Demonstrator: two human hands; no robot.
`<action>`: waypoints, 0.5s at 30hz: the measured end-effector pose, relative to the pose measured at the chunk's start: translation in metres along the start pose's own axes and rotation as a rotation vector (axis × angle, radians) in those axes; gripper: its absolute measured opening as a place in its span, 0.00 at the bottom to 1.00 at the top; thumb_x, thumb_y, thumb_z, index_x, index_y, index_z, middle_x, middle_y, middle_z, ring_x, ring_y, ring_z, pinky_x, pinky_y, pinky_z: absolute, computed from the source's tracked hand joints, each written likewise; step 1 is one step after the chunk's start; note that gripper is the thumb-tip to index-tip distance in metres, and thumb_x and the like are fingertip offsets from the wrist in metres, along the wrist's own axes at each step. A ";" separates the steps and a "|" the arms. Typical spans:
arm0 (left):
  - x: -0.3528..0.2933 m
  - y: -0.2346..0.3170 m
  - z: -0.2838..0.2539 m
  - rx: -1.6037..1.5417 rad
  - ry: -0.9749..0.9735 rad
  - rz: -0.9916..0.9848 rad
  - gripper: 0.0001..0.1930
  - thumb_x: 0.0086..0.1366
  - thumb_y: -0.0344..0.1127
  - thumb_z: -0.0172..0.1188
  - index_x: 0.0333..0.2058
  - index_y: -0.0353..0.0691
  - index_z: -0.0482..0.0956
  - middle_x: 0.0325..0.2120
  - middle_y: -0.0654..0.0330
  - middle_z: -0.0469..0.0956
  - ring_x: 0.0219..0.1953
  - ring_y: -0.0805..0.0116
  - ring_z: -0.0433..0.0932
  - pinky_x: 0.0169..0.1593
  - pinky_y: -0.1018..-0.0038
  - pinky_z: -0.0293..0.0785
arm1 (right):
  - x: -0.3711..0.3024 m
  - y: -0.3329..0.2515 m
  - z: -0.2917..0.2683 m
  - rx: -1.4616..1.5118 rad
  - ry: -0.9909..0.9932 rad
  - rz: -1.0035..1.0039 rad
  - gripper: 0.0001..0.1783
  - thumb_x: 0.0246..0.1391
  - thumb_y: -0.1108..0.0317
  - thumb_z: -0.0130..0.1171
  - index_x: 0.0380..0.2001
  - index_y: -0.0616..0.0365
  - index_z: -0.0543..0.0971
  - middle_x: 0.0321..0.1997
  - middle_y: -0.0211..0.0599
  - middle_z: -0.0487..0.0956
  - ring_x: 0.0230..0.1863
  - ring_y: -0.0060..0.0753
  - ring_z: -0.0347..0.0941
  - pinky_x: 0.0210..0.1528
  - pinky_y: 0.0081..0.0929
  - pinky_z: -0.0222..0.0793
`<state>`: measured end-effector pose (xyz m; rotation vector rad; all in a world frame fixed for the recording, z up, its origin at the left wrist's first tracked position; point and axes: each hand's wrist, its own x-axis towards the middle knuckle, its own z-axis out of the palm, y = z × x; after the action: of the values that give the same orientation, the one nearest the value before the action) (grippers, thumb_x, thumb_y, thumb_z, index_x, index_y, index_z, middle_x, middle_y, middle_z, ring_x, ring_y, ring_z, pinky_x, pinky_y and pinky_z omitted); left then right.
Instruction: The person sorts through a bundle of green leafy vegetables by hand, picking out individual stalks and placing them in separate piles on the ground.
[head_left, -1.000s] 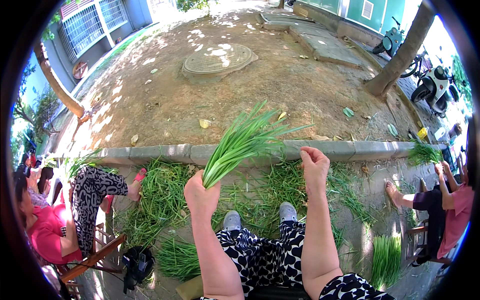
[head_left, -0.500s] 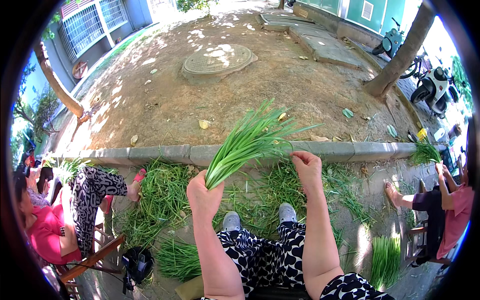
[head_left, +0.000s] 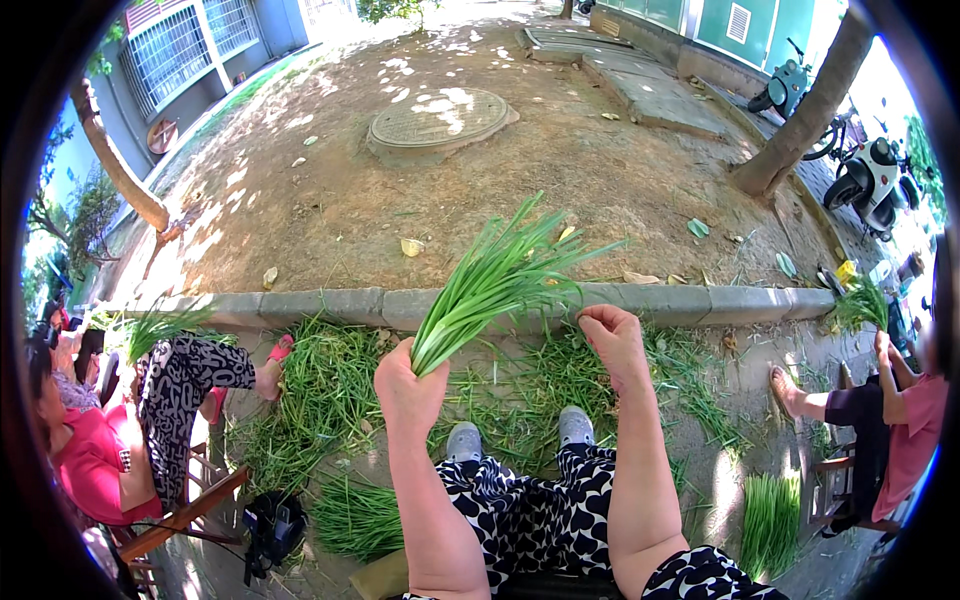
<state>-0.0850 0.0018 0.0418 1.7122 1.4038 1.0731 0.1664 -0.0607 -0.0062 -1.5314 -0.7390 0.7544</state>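
Observation:
My left hand (head_left: 412,388) is closed round the base of a bunch of green chives (head_left: 488,285), whose long leaves fan up and to the right over the kerb. To the right of the bunch, my right hand (head_left: 614,345) is raised with thumb and fingers pinched together. Drooping leaf tips end close to those fingers. Whether a leaf is in the pinch is too small to make out. Below both hands, loose chive scraps (head_left: 515,415) lie around my grey shoes.
A stone kerb (head_left: 655,300) runs across ahead, with bare soil beyond. A neat chive pile (head_left: 358,518) lies left of my legs, another chive pile (head_left: 770,522) at right. Seated people (head_left: 95,455) flank me, holding chives. A black bag (head_left: 273,530) sits by a wooden chair.
My hands and the bunch stay almost in place; the leaf tips at right have shifted slightly. The person at left has raised their chives a little.

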 end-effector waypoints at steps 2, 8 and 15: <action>0.001 -0.003 0.001 0.011 0.008 0.005 0.07 0.50 0.31 0.60 0.28 0.34 0.78 0.17 0.57 0.74 0.19 0.67 0.71 0.28 0.72 0.67 | 0.000 -0.001 0.001 0.057 0.051 0.008 0.07 0.51 0.72 0.54 0.32 0.64 0.77 0.20 0.20 0.70 0.20 0.10 0.59 0.20 0.14 0.53; 0.002 -0.008 -0.002 0.033 -0.034 -0.051 0.08 0.50 0.32 0.60 0.28 0.35 0.78 0.17 0.58 0.74 0.21 0.67 0.71 0.29 0.72 0.67 | 0.008 0.007 -0.008 0.364 0.345 0.047 0.05 0.52 0.71 0.49 0.27 0.60 0.73 0.17 0.19 0.65 0.17 0.12 0.55 0.17 0.15 0.49; -0.005 0.005 0.007 0.180 -0.104 -0.023 0.09 0.50 0.35 0.61 0.29 0.38 0.78 0.21 0.52 0.77 0.25 0.55 0.76 0.32 0.67 0.69 | 0.017 0.018 -0.012 0.542 0.643 0.018 0.06 0.51 0.72 0.49 0.21 0.55 0.70 0.15 0.22 0.62 0.14 0.14 0.54 0.15 0.17 0.49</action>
<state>-0.0771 -0.0037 0.0423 1.8458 1.4874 0.8545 0.1868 -0.0551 -0.0245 -1.1717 -0.0273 0.3838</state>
